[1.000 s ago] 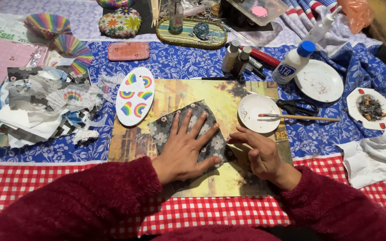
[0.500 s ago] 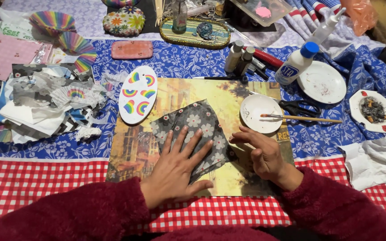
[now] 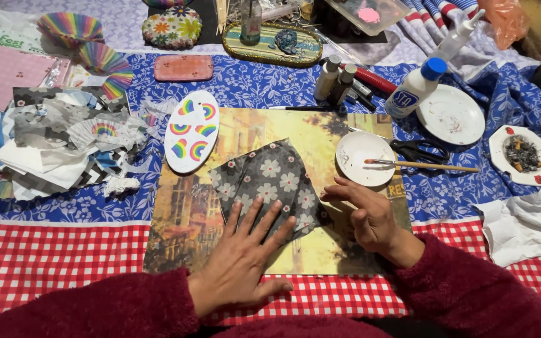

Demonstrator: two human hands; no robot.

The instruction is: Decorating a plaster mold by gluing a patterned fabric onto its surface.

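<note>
Layered cloths cover the work table: a red-and-white checked cloth [image 3: 51, 256] nearest the person, a blue floral cloth [image 3: 245, 87] beyond it. A yellowish printed sheet [image 3: 320, 250] lies across both, serving as the working mat.

The grey flowered paper [image 3: 264, 178] lies on this sheet, slightly crumpled and angled, its lower edge toward the person.

Left hand [image 3: 239, 266]: flat, palm down, fingers [image 3: 264, 222] spread wide and extended. The fingertips rest on the lower part of the grey flowered paper; the palm lies on the printed sheet below it. Nothing is gripped.

Right hand [image 3: 370, 216]: loosely curled, fingers partly bent, index pointing left toward the paper's right edge, at or just beside it. Whether it pinches that edge cannot be told.

Adjacent items: a white oval piece with rainbow motifs [image 3: 191, 131] just left of the paper's top; a small white dish [image 3: 361, 156] with a paintbrush [image 3: 421, 165] resting across it, beyond the right hand; a white glue bottle with blue cap [image 3: 414, 89] farther back.
</note>
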